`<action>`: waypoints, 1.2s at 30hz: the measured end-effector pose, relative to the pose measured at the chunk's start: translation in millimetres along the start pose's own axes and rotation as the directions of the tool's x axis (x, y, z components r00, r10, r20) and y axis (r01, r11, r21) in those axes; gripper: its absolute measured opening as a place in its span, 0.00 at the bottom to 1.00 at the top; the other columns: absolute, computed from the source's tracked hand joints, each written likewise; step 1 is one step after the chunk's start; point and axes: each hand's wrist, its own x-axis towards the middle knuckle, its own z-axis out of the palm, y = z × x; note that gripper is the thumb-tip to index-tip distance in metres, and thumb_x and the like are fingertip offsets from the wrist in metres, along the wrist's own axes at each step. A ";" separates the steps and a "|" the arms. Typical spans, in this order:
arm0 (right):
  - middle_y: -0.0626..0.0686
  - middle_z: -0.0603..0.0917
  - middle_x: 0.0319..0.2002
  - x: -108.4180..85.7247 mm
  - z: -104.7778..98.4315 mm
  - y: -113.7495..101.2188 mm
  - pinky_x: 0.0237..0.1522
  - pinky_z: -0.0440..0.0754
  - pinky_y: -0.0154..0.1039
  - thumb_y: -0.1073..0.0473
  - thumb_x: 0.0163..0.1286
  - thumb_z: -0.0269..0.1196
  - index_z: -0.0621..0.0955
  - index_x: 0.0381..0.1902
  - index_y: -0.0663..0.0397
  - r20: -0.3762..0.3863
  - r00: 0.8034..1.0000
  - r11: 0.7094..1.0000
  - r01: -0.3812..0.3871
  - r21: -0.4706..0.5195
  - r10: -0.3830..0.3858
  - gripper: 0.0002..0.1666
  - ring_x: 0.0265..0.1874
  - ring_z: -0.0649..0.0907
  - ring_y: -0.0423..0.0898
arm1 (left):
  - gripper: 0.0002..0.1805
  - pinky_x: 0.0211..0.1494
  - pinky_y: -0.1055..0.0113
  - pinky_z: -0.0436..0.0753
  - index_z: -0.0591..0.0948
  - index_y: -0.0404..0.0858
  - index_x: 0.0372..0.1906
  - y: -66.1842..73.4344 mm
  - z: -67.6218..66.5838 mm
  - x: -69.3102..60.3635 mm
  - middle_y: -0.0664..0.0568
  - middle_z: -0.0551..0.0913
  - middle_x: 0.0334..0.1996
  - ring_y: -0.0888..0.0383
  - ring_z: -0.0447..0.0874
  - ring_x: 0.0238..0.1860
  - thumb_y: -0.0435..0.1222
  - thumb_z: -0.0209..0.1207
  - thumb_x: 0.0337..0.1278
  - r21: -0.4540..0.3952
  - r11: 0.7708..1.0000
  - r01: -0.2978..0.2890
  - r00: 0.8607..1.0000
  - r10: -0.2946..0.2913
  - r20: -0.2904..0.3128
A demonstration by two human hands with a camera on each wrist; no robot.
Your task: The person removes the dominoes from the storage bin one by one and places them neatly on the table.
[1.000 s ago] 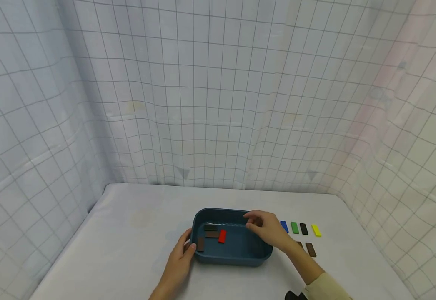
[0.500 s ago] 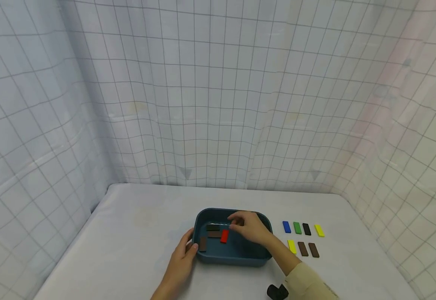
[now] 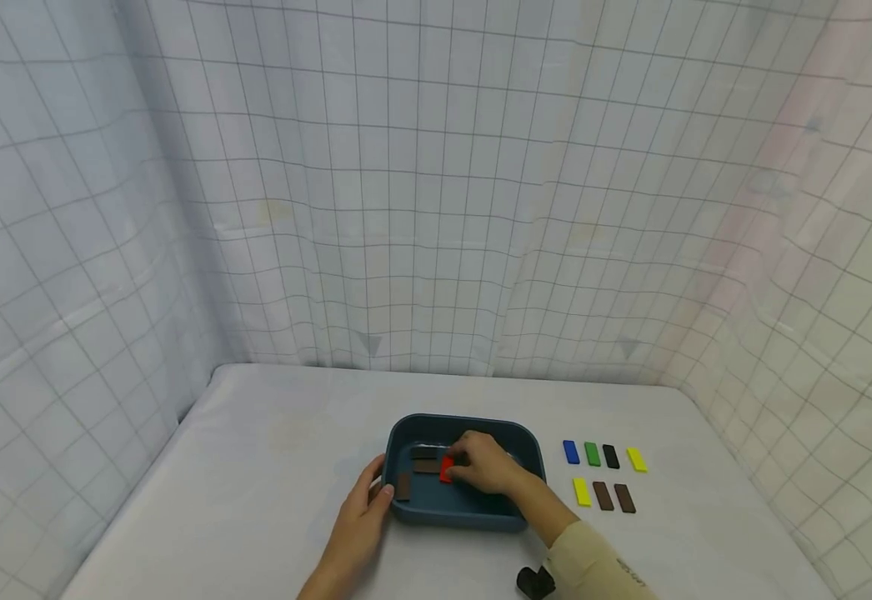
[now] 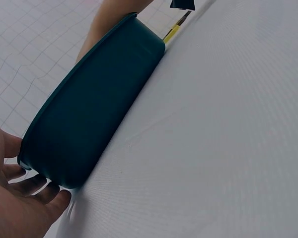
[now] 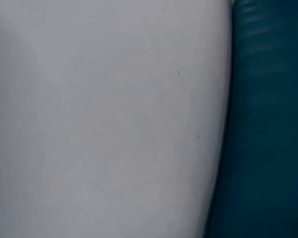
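A dark teal plastic bin [image 3: 473, 522] stands on the white table. My left hand [image 3: 356, 529] holds its left end, thumb at the rim and fingers against the outer wall; the left wrist view shows these fingers on the bin [image 4: 84, 109]. Inside, my right hand [image 3: 487, 465] has thumb and forefinger on a flat red block [image 3: 445, 477], which they partly cover. To the left of it in the bin lie a black block [image 3: 424, 453], a brown block [image 3: 427, 467] and another brown block [image 3: 403, 486]. The right wrist view shows bin wall and cloth, no fingers.
Right of the bin lie two rows of flat blocks: a blue block [image 3: 571, 452], a green block [image 3: 592, 454], a black block [image 3: 611, 457], two yellow and two brown ones. A black device [image 3: 535, 582] is at the right wrist. Gridded white curtains [image 3: 436, 208] surround the table.
My right hand has moved left and down inside the bin, from its right side to the red block, and its fingers now meet that block. The left hand keeps its hold on the bin.
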 end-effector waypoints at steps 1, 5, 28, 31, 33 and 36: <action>0.53 0.86 0.42 0.1 -0.4 -0.7 0.45 0.84 0.42 0.61 0.69 0.72 0.89 0.44 0.62 -0.005 1.000 1.000 0.007 0.002 -0.007 0.11 0.44 0.83 0.48 | 0.30 0.72 0.40 0.67 0.59 0.33 0.80 0.4 0.1 0.1 0.34 0.64 0.75 0.35 0.67 0.72 0.35 0.50 0.82 -0.001 1.000 0.007 1.000 -0.007 -0.003; 0.49 0.84 0.39 0.0 -1.1 -2.5 0.41 0.83 0.38 0.63 0.69 0.72 0.87 0.40 0.58 -0.007 1.000 1.000 0.001 0.017 -0.001 0.05 0.38 0.82 0.43 | 0.29 0.72 0.39 0.67 0.59 0.34 0.80 1.4 -0.1 0.7 0.35 0.64 0.75 0.35 0.66 0.72 0.35 0.49 0.82 0.012 1.000 0.013 1.000 -0.013 -0.005; 0.45 0.84 0.37 0.5 -2.0 -1.1 0.39 0.82 0.35 0.64 0.66 0.74 0.80 0.51 0.56 -0.002 0.999 0.992 -0.039 0.119 0.040 0.18 0.35 0.82 0.38 | 0.29 0.72 0.40 0.67 0.59 0.34 0.80 1.6 -0.6 0.9 0.35 0.64 0.76 0.36 0.66 0.73 0.35 0.49 0.82 0.015 1.000 0.024 1.000 -0.024 0.001; 0.45 0.85 0.38 0.5 -3.5 -1.2 0.39 0.83 0.35 0.65 0.69 0.71 0.81 0.50 0.55 -0.026 0.999 0.991 -0.022 0.135 0.025 0.14 0.36 0.82 0.38 | 0.29 0.71 0.40 0.68 0.59 0.33 0.80 2.0 -1.1 0.6 0.34 0.63 0.76 0.36 0.66 0.73 0.35 0.49 0.82 0.013 1.000 0.012 1.000 -0.012 0.004; 0.45 0.85 0.38 0.5 -4.5 -1.2 0.38 0.83 0.35 0.65 0.70 0.70 0.82 0.50 0.54 -0.048 0.999 0.989 -0.011 0.148 0.018 0.12 0.35 0.82 0.38 | 0.29 0.71 0.40 0.67 0.59 0.33 0.80 1.5 -1.1 0.6 0.34 0.63 0.76 0.36 0.66 0.73 0.35 0.49 0.82 0.010 1.000 0.010 1.000 -0.010 0.004; 0.44 0.85 0.37 1.2 -6.7 -1.5 0.36 0.83 0.36 0.64 0.71 0.69 0.84 0.49 0.53 -0.086 0.996 0.983 -0.007 0.183 0.023 0.10 0.34 0.82 0.38 | 0.29 0.72 0.40 0.67 0.59 0.34 0.80 1.2 -0.9 1.0 0.35 0.63 0.76 0.36 0.66 0.73 0.35 0.49 0.82 0.010 1.000 0.017 1.000 -0.018 0.004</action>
